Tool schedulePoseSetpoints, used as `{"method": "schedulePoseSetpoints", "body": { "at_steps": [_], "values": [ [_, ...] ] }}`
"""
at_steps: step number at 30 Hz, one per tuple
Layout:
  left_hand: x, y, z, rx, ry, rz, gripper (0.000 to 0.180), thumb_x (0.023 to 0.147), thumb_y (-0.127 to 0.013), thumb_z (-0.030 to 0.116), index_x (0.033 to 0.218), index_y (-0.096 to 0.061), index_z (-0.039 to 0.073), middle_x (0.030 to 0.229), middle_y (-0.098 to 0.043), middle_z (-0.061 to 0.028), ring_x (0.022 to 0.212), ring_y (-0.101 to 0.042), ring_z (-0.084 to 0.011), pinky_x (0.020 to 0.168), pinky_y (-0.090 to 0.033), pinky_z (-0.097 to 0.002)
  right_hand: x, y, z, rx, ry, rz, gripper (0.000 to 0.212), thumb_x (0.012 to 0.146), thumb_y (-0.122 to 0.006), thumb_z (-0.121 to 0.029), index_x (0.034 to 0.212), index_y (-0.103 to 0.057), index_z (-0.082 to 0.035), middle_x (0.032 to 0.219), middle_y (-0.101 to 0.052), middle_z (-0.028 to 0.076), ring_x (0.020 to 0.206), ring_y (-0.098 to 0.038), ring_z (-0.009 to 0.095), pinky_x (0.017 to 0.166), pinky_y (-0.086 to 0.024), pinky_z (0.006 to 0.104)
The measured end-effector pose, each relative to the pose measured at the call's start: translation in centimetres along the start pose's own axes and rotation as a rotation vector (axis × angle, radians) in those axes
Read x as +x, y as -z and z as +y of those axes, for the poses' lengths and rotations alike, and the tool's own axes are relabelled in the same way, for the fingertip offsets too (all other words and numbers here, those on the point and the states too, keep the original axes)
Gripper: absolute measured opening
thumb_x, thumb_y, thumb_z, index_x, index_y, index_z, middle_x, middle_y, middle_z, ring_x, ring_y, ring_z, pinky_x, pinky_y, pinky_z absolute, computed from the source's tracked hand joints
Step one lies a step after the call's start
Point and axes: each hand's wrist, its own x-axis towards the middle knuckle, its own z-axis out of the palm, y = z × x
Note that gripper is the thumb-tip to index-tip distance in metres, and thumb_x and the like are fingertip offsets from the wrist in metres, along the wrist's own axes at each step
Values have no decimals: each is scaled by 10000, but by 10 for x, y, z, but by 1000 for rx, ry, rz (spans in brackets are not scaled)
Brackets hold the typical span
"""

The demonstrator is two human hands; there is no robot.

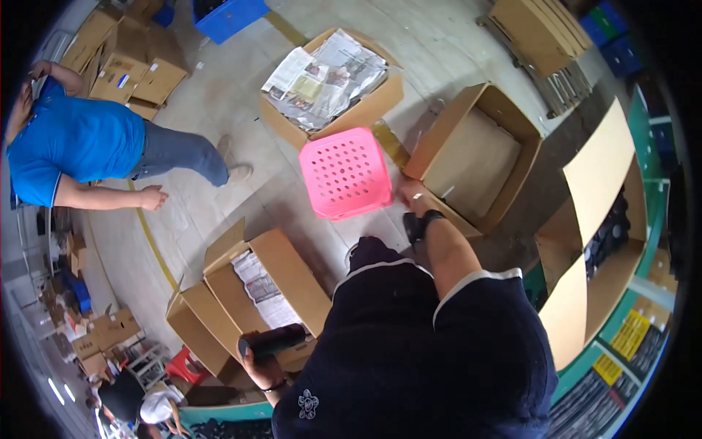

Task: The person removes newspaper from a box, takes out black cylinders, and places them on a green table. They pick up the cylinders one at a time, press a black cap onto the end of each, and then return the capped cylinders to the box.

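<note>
My left hand (261,371) is closed around a black cylinder (273,339), held above the open cardboard boxes at the lower left. A dark band circles that wrist. Ahead of me, my right hand (414,194) has its fingers curled at the near left edge of an open cardboard box (455,139); small detail of the grip is blurred. Something black (415,227) sits at the right wrist. Just left of this hand stands a pink plastic stool (346,173) with a perforated top. A newspaper sheet (265,289) lies inside the box near my left hand.
Beyond the stool, a carton (395,89) is topped with newspaper. A person in a blue shirt (88,139) stands at the left. To my right, an open carton (618,289) holds dark items. Stacked cartons (537,33) rest on a cart; a red stool (186,367) is lower left.
</note>
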Motion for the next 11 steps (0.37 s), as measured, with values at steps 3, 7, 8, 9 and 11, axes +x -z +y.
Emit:
{"method": "schedulePoseSetpoints", "body": {
  "at_steps": [3, 7, 8, 9, 11],
  "values": [
    [6, 8, -10, -36, 79, -19, 471, 801, -629, 256, 1181, -511, 5, 1120, -569, -127, 1103, -513, -265, 1018, -355, -420, -51, 12, 30, 892, -851, 553, 336, 719, -651, -84, 1051, -663, -132, 785, -654, 54, 783, -635, 194, 727, -497, 401],
    [11, 5, -12, -51, 95, -75, 459, 806, -625, 243, 1180, -516, 1, 1123, -574, -121, 1108, -515, -257, 1032, -339, -418, -112, 62, 102, 549, -810, 389, 474, 743, -547, 36, 1198, -445, -49, 697, -585, 108, 549, -550, 200, 429, -421, 345],
    [13, 8, -14, -59, 82, -79, 459, 806, -625, 243, 1180, -516, 1, 1123, -574, -121, 1108, -515, -257, 1032, -339, -418, -115, 65, 101, 550, -794, 395, 474, 743, -547, 36, 1198, -445, -49, 697, -585, 108, 549, -550, 200, 429, -421, 345],
    [11, 14, -13, -70, 77, -85, 464, 806, -626, 247, 1184, -516, 1, 1124, -574, -121, 1110, -513, -256, 1036, -336, -417, -119, 63, 99, 664, -765, 483, 468, 749, -560, 25, 1200, -459, -52, 748, -604, 119, 585, -569, 208, 444, -435, 345],
    [11, 14, -9, -36, 51, -103, 507, 796, -641, 284, 1193, -512, -3, 1138, -571, -123, 1127, -507, -258, 1050, -321, -422, -111, 70, 88, 788, -701, 582, 463, 755, -573, 15, 1202, -473, -55, 799, -623, 130, 620, -588, 216, 460, -449, 344]
  ]
}}
